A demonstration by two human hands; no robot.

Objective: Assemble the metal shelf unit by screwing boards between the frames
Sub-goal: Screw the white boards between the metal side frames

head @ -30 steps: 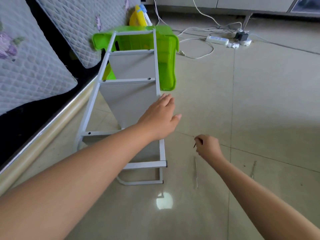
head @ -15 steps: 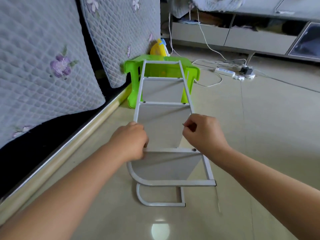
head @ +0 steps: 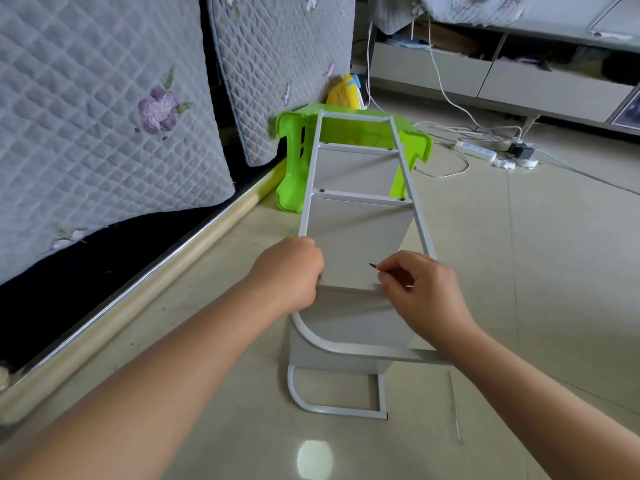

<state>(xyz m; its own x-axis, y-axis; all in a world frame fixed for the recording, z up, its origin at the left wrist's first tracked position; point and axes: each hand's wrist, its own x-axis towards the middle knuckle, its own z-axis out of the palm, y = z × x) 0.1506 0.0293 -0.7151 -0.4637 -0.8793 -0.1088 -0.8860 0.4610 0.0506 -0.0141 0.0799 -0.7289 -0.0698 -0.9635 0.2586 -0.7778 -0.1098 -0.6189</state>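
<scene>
The white metal shelf unit (head: 419, 230) lies on its side on the tiled floor, its far end propped on a green plastic stool (head: 294, 133). Grey boards (head: 353, 233) sit between the frame's rungs. My left hand (head: 291, 271) grips the left rail of the upper frame where a rung meets it. My right hand (head: 422, 289) pinches a small dark screw (head: 373, 265) between thumb and fingers, just above the right end of the same rung, which the hand partly hides. The lower frame's curved foot (head: 304, 403) rests on the floor in front of me.
A quilted grey mattress (head: 104, 116) and a bed edge (head: 121, 289) run along the left. A power strip (head: 476, 151) with white cables lies on the floor at the back right. A thin metal rod (head: 454, 407) lies on the tiles beside my right forearm.
Both hands came onto the shelf frame from the floor. My right hand brought the screw up and now holds it lower, over the near rung. The view moved closer to the shelf.
</scene>
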